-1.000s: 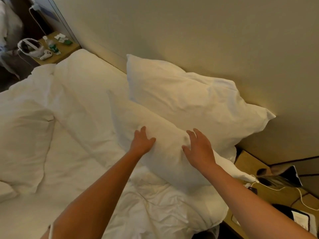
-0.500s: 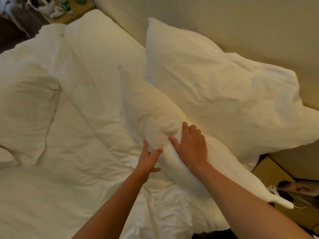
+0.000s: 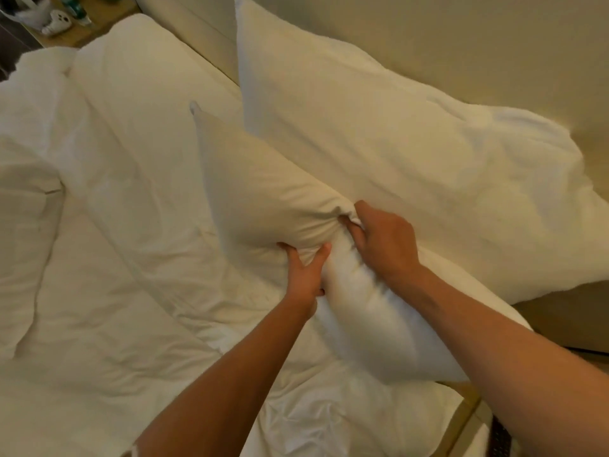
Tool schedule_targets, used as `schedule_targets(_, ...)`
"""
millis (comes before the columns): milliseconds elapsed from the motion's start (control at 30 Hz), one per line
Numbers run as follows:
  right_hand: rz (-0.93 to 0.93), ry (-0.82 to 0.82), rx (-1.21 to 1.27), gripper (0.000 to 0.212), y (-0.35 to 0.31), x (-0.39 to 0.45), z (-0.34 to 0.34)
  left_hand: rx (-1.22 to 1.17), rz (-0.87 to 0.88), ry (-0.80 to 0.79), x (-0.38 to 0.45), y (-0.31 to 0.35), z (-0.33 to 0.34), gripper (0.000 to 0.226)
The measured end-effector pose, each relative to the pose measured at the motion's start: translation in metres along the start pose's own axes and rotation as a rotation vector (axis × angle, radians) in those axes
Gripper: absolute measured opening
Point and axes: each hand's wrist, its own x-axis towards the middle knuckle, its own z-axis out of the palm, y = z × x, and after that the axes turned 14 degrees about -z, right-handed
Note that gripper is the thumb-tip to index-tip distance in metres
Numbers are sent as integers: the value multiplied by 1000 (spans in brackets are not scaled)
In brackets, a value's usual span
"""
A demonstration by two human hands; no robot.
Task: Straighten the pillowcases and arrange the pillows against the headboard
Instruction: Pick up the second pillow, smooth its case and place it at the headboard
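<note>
2 soft white pillows lie at the head of the bed. The front pillow (image 3: 263, 192) is plump, and its smooth cotton case is gathered into tight creases where both hands squeeze its middle; past the fingers its far corner tapers to a point, and nearer than the fingers its other half runs down under the right forearm. The left hand (image 3: 304, 275) grips the pillow from below, fingers curled into the fabric with the thumb spread apart. The right hand (image 3: 384, 240) clamps it from above, fingers bent over and sunk into a bunched fold just beside the left fingertips. Beyond the right fingers the larger back pillow (image 3: 412, 153) leans against the beige padded headboard (image 3: 461, 44), its case loosely rumpled, touching the front pillow along its lower edge. Left of the left fingers spreads a wrinkled white duvet (image 3: 115, 242). Far beyond, a wooden nightstand (image 3: 95, 26) carries a white game controller (image 3: 57, 23) and small blurred items.
</note>
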Motion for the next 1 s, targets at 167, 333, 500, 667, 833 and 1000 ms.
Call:
schedule_targets(167, 40, 27, 58, 30, 11, 21, -4, 113, 28, -15, 9, 24, -4, 114)
schedule_targets(333, 127, -152, 269, 37, -23, -8, 22, 172, -29, 62, 2, -8, -55, 116)
schedule_targets(500, 151, -179, 592, 40, -70, -9, 23, 83, 115, 84, -21, -21, -97, 104)
schedule_targets(667, 112, -130, 667, 31, -91, 18, -1, 69, 283, 154, -42, -11, -109, 100)
schedule_targets(833, 205, -207, 132, 40, -44, 26, -18, 301, 180, 57, -39, 1, -78, 98)
schedule_targets(1000, 144, -218, -97, 53, -37, -29, -15, 606, 200, 67, -28, -13, -54, 93)
